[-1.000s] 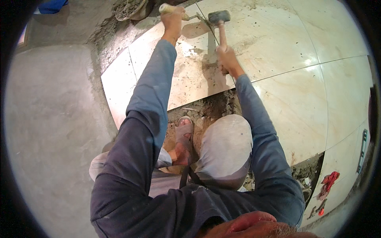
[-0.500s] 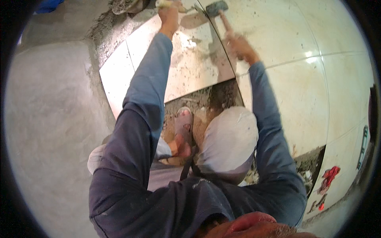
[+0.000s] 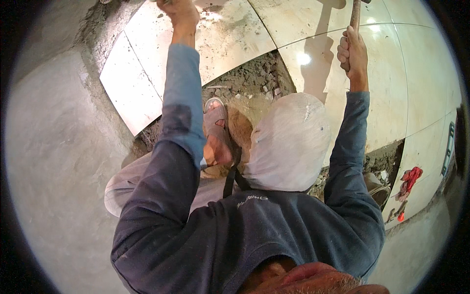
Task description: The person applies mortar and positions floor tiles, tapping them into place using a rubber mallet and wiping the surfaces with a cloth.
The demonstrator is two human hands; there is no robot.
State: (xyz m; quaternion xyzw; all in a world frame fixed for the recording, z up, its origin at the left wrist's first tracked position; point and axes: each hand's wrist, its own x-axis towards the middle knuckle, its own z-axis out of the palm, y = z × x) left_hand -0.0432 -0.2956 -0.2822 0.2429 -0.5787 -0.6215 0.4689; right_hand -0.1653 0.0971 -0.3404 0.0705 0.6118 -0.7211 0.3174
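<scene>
My right hand (image 3: 353, 53) is closed round the wooden handle (image 3: 356, 17) of a mallet, held above the pale floor tiles (image 3: 362, 103). Only an edge of the mallet's dark head shows at the top of the picture. A shadow of the hand and mallet falls on the tiles to its left. My left hand (image 3: 180, 13), fingers curled, is at the top edge over a mortar-spattered tile (image 3: 230, 41). The trowel it gripped half a second ago is now almost wholly out of the picture.
Rough mortar and rubble (image 3: 264, 73) lie exposed beside my sandalled foot (image 3: 215, 120). A narrow tile (image 3: 129, 83) borders the grey wall (image 3: 54, 127). At the right are a red cloth (image 3: 410, 181), a small orange-red object (image 3: 401, 216) and a spirit level (image 3: 448, 147).
My right hand has lifted the mallet away from the tile joint and swung it right. The view has shifted, so my left hand appears higher and farther left, its trowel mostly cut off.
</scene>
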